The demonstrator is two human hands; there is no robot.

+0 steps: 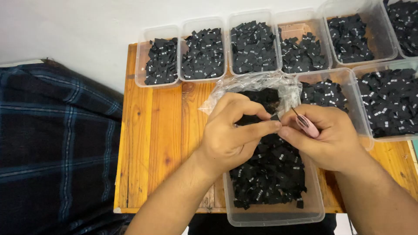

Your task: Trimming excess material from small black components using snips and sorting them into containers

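My left hand (233, 130) and my right hand (324, 135) meet above a clear plastic tub (274, 215) full of small black fabric labels (272, 174). Both pinch one small black label (274, 117) between their fingertips. My right hand also holds a pink-handled tool (308, 125) with a thin dark metal tip that points up and left. A crumpled clear plastic bag (257, 85) with more black labels lies just behind the hands.
Several clear tubs of black labels stand in a row along the back of the wooden table (152, 143), such as the leftmost tub (159, 58), and two more on the right (387, 102). A dark plaid cloth (56, 148) lies left of the table.
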